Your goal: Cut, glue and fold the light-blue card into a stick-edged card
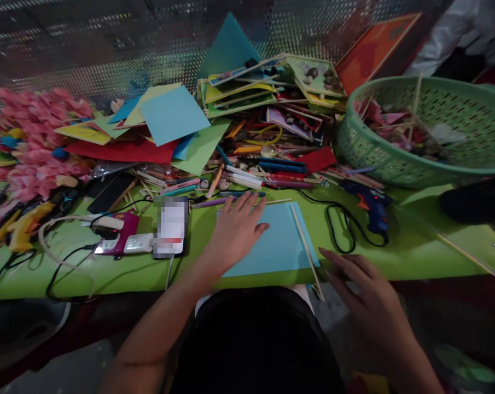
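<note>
A light blue sheet of paper [267,246] lies flat at the front of the green table. My left hand [239,230] rests over the sheet's left part, fingers spread and pointing away from me. Along the sheet's right edge lies a thin pale wooden stick [304,241], its near end jutting past the table's front edge. A second thin stick [278,202] shows at the far edge of the sheet. Just right of the sheet's near corner is my right hand [360,282], its fingers apart and nothing seen in them.
A blue glue gun [368,202] with a black cord lies to the right, before a green basket [427,158]. Left are a phone [171,227], a power strip [124,230] and a yellow glue gun [28,224]. Behind are heaped coloured papers [175,112], pens and pink paper flowers [42,126].
</note>
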A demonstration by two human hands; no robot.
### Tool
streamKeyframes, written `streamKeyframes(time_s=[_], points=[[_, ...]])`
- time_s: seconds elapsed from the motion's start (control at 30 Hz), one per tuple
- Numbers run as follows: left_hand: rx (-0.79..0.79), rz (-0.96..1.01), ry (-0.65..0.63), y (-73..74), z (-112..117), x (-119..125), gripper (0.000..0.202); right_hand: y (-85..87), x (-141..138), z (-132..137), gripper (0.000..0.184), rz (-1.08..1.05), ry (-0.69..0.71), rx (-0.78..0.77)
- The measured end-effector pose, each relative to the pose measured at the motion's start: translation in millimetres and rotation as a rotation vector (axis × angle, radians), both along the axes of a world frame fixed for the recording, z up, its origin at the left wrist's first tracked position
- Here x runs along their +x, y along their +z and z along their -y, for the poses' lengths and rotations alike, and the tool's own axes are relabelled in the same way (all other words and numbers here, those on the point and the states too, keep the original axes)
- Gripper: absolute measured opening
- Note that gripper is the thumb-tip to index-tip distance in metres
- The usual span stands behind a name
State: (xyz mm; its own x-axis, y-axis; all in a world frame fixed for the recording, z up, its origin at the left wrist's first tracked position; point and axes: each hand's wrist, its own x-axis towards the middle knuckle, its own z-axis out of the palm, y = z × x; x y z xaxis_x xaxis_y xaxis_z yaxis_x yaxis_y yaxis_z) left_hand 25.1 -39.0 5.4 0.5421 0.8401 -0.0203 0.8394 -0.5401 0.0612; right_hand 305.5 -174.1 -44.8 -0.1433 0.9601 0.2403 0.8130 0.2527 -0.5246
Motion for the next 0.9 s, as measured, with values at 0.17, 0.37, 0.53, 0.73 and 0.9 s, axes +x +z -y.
streamKeyframes(time_s=[0.17, 0.37, 0.53, 0.73, 0.9], points=[[0.073, -0.006, 0.222, 18.7, -22, -38, 0.034, -4.0, 7, 4, 0.04, -0.018, 0.004, 0.015], [0.078, -0.092, 0.381, 18.5, -35, -71, 0.013, -12.6, 15, 3, 0.043, -0.025, 0.02, 0.039], [0.101, -0.113, 0.38, 7.9, -31, -66, 0.015, -15.6, 19, 4, 0.043, -0.003, 0.028, 0.04], [0.129, -0.119, 0.363, 5.9, -26, -66, 0.02, -14.9, 22, 4, 0.043, 0.009, 0.024, 0.045], [0.147, -0.151, 0.336, 1.3, -28, -66, 0.021, -11.7, 17, -1, 0.04, -0.015, 0.033, 0.073]])
